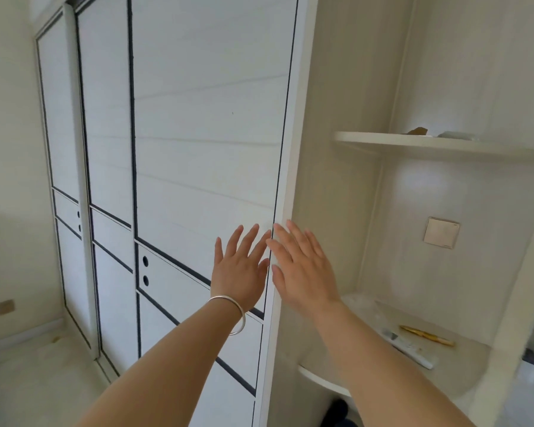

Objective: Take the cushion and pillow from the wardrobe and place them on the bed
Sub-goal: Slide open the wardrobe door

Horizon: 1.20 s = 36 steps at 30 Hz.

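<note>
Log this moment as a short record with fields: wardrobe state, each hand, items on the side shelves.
wardrobe: sliding doors shut, white panels with dark trim
cushion and pillow: not in view
left hand: open, fingers spread, flat against the right door near its edge
right hand: open, fingers at the door's right edge
bracelet: silver, on the left wrist
lower shelf: gold pen and a white tube
upper shelf: small objects, too blurred to identify

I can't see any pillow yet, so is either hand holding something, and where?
Nothing is held. The left hand and right hand are open, fingers straight, at the right edge of the wardrobe door.
</note>
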### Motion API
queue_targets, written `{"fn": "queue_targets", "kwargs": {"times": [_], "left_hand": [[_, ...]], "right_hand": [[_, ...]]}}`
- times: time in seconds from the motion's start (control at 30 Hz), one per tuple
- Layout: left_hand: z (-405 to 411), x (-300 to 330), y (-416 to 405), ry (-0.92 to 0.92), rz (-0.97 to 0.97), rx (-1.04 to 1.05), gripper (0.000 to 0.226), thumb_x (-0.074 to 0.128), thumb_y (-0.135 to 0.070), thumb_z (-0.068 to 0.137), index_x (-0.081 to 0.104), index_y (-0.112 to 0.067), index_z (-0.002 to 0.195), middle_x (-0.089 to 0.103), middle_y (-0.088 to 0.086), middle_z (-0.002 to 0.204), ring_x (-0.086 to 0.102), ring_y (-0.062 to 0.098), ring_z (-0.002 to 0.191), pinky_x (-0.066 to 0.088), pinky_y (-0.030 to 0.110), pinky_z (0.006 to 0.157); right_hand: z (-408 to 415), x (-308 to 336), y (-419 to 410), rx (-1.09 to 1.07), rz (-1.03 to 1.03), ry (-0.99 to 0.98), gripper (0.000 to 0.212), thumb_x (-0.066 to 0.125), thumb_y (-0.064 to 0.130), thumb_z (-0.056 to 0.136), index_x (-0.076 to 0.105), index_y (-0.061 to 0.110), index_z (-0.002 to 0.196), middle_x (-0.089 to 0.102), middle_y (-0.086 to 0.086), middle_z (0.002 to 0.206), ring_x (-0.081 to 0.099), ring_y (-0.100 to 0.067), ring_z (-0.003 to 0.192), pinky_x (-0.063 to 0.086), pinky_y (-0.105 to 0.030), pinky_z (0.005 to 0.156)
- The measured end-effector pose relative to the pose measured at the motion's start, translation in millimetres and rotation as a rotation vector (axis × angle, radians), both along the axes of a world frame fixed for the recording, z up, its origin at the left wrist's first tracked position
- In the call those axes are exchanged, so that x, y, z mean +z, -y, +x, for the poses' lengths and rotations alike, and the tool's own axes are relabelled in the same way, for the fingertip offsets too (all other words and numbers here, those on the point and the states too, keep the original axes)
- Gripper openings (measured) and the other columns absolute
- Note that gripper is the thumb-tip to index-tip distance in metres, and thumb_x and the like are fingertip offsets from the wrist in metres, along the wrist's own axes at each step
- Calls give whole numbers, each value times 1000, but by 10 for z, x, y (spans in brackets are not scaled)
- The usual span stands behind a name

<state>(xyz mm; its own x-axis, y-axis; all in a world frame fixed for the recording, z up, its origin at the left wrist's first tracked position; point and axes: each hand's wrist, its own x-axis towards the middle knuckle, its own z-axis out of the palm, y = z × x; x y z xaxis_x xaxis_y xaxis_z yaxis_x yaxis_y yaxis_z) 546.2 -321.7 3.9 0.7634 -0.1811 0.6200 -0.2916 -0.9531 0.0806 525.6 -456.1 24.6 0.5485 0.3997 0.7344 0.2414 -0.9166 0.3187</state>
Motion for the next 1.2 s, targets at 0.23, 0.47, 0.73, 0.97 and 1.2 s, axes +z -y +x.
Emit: {"fn": "queue_targets", "kwargs": {"times": [0.23,0.47,0.73,0.97,1.2], "left_hand": [[185,108,154,2,67,-21,53,25,-32,100,5,-35,149,-11,-10,159,-13,22,146,-4,52,117],[351,-22,213,-36,62,-6,69,-20,-46,80,-13,-31,148,-14,-13,158,-16,20,146,-5,50,118],[392,-25,237,-52,51,5,62,25,-34,97,-8,-28,149,-11,-10,159,-21,20,144,-6,50,117],[478,-28,163,-76,91,46,66,26,-44,96,-13,-28,147,-17,-10,158,-24,18,143,-5,50,117],[641,-79,81,-121,30,66,69,31,-43,97,-10,-25,149,-13,-7,159,-15,17,146,4,43,120]], "right_hand": [[258,5,30,1,-15,46,45,36,24,88,59,10,124,53,-9,138,43,-25,132,19,-41,111],[385,1,60,-110,-90,54,53,30,21,85,51,6,132,47,-11,142,40,-26,134,9,-41,114],[450,76,-144,-351,-300,133,61,7,23,89,20,1,145,24,-18,153,14,-30,144,-16,-49,113],[442,185,-383,-450,-375,136,61,17,31,98,9,-8,144,8,-31,152,0,-43,142,-20,-52,103],[624,137,-543,-370,-199,-7,57,16,25,100,3,-8,145,-6,-27,154,-12,-38,142,-14,-47,109]]}}
